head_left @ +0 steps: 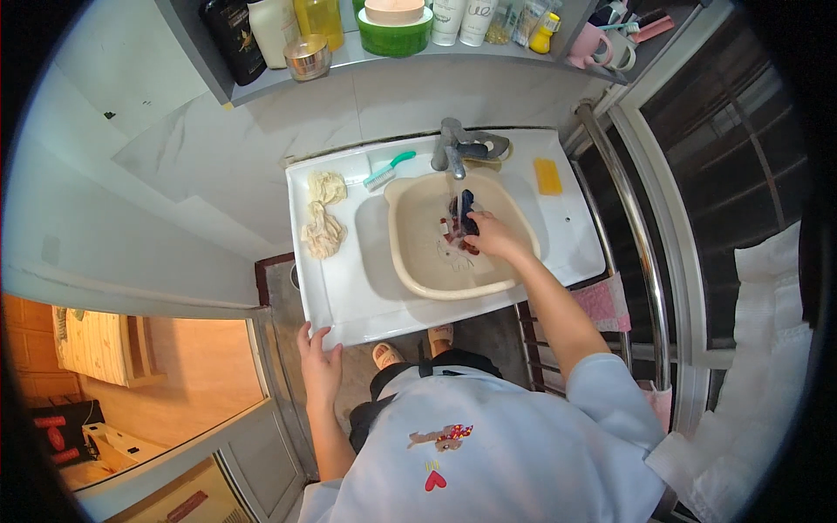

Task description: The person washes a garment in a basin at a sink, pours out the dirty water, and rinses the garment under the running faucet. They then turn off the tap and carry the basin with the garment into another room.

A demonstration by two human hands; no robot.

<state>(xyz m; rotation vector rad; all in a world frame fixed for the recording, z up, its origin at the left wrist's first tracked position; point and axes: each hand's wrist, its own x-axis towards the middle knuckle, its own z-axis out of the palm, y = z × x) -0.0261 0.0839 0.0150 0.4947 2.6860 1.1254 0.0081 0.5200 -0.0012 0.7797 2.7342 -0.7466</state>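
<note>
"What are the right hand (493,236)'s fingers doing?"

"They're bent against a dark blue and reddish cloth (467,202), inside the beige basin (398,254). I can't tell whether they're gripping it or only pressing."

"And the left hand (321,370)?"

"Outside the basin, toward its near left. The fingers are loosely parted, with the thumb apart, at the edge of the white surface (336,315). They aren't holding anything I can see."

"Where's the tap (449,150)?"

"At the basin's far side, its spout over the rim, with a thin stream falling by the cloth."

"What else is around?"

"Left of the basin, two crumpled cream cloths (323,234) lie one beyond the other. A green-handled brush (390,172) sits just past its far left corner. On the right, apart from the basin, there's a yellow block (547,176). Beyond it all, higher up, a grey shelf (353,54) carries bottles and jars."
</note>
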